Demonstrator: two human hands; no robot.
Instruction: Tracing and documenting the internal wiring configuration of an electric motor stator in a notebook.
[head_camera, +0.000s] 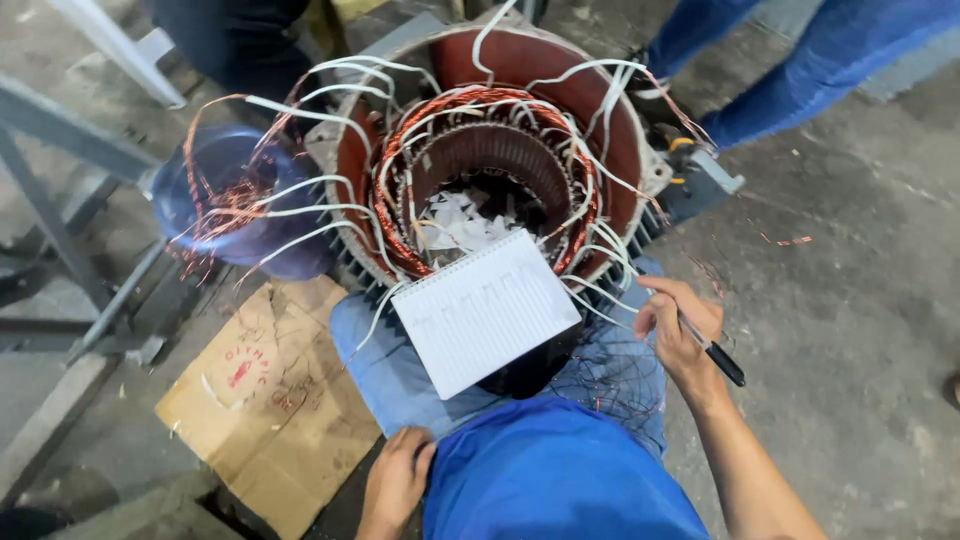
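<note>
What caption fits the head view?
Right hand holds pen beside notepad on motor stator; left hand rests low.

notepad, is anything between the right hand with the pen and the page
Yes, partly. The right hand holds a pen just right of the notepad, and a few white sleeved leads from the motor stator hang across that gap, along the pad's right edge.
</note>
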